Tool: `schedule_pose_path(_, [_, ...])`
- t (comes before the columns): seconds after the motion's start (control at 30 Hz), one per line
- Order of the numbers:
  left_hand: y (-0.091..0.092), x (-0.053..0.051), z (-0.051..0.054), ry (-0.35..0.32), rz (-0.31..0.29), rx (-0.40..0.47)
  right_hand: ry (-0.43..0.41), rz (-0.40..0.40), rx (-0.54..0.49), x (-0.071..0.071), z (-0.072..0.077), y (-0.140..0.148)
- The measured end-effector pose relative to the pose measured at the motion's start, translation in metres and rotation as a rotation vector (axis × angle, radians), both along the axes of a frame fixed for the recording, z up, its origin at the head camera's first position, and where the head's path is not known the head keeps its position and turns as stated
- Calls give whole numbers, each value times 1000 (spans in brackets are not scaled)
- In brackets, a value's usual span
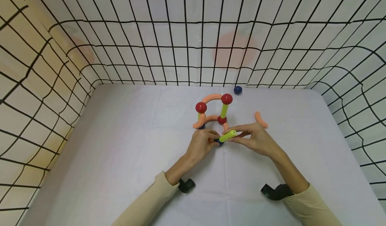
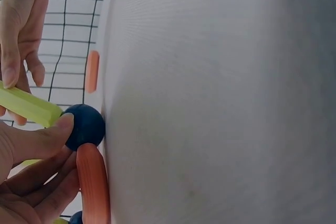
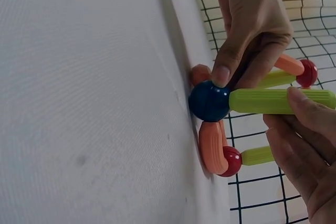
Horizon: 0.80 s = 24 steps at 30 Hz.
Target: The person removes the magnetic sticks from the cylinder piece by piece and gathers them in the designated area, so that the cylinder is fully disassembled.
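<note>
In the head view my left hand point(image 1: 200, 144) pinches a dark blue ball point(image 3: 209, 101) low by the table. My right hand point(image 1: 254, 139) holds a yellow-green ribbed stick point(image 1: 228, 135) between thumb and fingers; the stick's end meets the blue ball. In the right wrist view an orange curved stick point(image 3: 211, 148) runs from that ball to a red ball point(image 3: 231, 161). Behind the hands stands a joined frame of red balls point(image 1: 227, 98), orange curved sticks point(image 1: 212, 97) and upright green sticks point(image 1: 224, 110). My left hand partly hides the frame's lower front.
A loose blue ball point(image 1: 238, 90) lies at the table's back edge. One loose orange curved stick point(image 1: 261, 120) lies right of the frame. Black wire grid point(image 1: 187, 45) surrounds the white table point(image 1: 120, 145) at the back and sides.
</note>
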<state>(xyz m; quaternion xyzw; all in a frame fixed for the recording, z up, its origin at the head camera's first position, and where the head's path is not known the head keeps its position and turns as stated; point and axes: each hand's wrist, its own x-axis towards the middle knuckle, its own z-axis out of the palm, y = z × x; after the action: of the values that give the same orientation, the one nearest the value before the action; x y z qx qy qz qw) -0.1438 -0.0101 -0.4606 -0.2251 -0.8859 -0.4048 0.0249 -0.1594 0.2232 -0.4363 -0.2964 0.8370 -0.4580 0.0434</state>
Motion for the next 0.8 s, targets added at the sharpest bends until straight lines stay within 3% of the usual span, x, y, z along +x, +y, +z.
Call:
schedule_pose_path(0.37, [1, 0, -1, 15, -4, -7, -97, 39, -41, -6, -6, 9])
schedule_pose_path(0.57, [2, 2, 0, 38, -14, 0, -28, -59, -54, -2, 11, 21])
schedule_pose_path(0.8, [1, 1, -1, 19, 2, 13, 10, -82, -12, 0, 26, 29])
